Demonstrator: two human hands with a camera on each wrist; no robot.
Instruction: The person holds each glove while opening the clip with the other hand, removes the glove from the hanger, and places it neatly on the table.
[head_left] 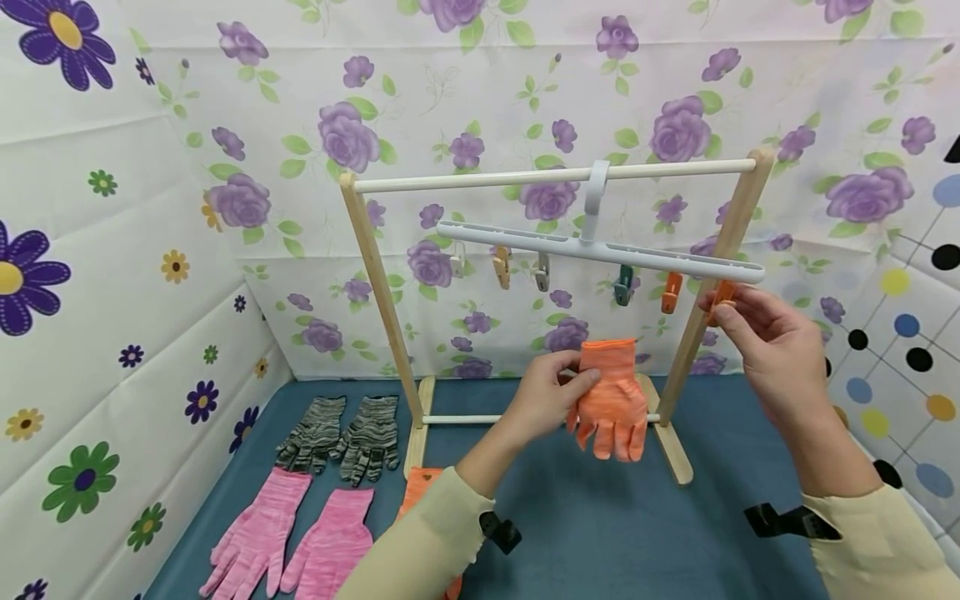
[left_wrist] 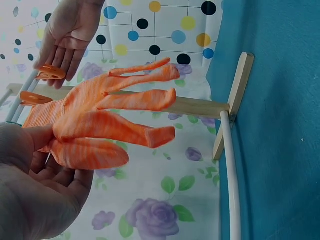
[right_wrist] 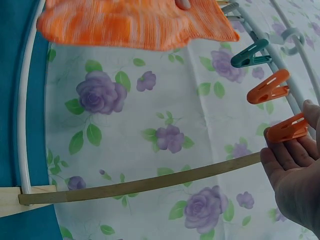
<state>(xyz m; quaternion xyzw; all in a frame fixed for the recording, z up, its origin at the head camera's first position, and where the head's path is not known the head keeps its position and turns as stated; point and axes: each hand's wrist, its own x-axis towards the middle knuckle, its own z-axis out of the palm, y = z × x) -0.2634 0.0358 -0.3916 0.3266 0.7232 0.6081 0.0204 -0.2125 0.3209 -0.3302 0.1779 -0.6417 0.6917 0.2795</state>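
Note:
My left hand [head_left: 543, 393] pinches an orange knit glove [head_left: 609, 402] near its cuff, and the glove hangs fingers down below the hanger. In the left wrist view, the left thumb lies on the glove [left_wrist: 95, 120]. At the right end of the grey clip hanger [head_left: 555, 243], my right hand [head_left: 783, 350] pinches an orange clip [head_left: 722, 297] between thumb and fingers. The right wrist view shows that orange clip [right_wrist: 287, 129] in the fingers, apart from the glove. Another orange clip [head_left: 671, 293] and a green clip [head_left: 622, 286] hang beside it.
A wooden stand with a white top rod [head_left: 480, 178] bears the hanger by its hook [head_left: 596, 192]. Grey, beige and white clips hang further left. Two black-and-grey gloves [head_left: 371, 437], two pink gloves [head_left: 258, 533] and an orange glove [head_left: 420, 483], partly behind the left sleeve, lie on the blue table.

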